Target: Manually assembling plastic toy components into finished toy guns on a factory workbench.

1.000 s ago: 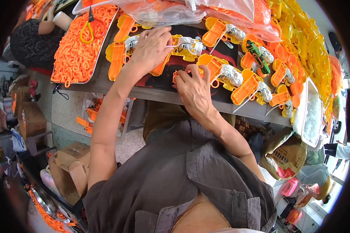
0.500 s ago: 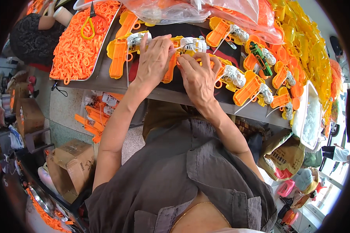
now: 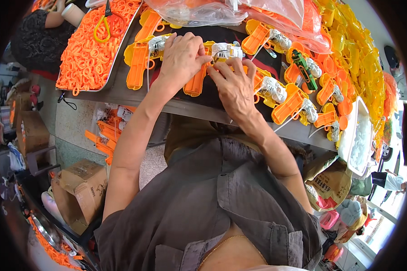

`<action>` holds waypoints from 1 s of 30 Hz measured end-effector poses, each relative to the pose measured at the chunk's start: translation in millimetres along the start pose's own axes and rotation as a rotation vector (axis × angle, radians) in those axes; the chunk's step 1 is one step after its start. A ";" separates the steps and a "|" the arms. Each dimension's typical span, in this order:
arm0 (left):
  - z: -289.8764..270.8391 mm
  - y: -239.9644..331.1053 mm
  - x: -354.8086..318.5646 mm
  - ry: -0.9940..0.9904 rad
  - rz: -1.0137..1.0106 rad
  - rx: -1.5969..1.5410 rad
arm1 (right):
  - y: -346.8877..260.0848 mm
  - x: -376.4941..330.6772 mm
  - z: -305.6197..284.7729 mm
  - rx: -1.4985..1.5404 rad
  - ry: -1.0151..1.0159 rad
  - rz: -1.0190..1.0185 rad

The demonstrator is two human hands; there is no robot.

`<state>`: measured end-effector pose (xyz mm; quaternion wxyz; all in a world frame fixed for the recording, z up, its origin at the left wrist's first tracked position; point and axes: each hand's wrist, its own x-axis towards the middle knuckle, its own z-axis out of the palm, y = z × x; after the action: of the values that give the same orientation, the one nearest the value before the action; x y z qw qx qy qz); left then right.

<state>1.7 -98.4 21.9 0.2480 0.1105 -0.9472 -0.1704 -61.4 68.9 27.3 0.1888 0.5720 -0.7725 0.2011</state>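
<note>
A half-built toy gun (image 3: 196, 84), with an orange grip, yellow shell and white mechanism, lies flat on the table between my hands. My left hand (image 3: 181, 61) bends over its left side, thumb and fingers closed at the shell. From the right, my right hand (image 3: 235, 88) has curled fingertips on the shell just below the white mechanism (image 3: 226, 51). My fingers hide the exact contact and any small part there. Left of my hands lies a similar toy gun half (image 3: 137, 72) with a loose pale wire. Several more lie to the right, including one (image 3: 288, 104).
An orange-ring tray (image 3: 88, 58) holds yellow-handled snips (image 3: 102, 30) at the left. Plastic bags (image 3: 199, 11) lie at the back. A green toy piece (image 3: 304, 70), yellow shells (image 3: 348, 49) and a white bin (image 3: 355, 140) are on the right. A person (image 3: 40, 40) sits far left.
My right hand has shifted slightly, and my left thumb now extends toward it. The pale wire seen stretched between my fingers no longer shows there. More of the orange grip is visible.
</note>
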 end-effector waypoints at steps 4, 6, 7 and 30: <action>-3.1 6.7 1.5 0.013 0.016 0.003 | -16.5 -8.8 8.2 -0.098 -0.087 -0.032; 0.5 5.7 -0.1 0.026 0.018 0.022 | -33.4 -10.2 12.9 -0.205 -0.107 0.049; 1.1 5.9 -0.2 0.034 0.019 0.039 | -30.7 -8.9 11.4 -0.207 -0.101 0.047; 3.9 25.3 25.7 -0.056 0.132 0.105 | 103.3 53.2 -4.8 0.522 -0.586 0.014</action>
<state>-25.4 -81.7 39.3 0.2260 0.0560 -0.9666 -0.1071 -174.9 55.8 49.3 -0.1929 0.6288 -0.7203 0.2203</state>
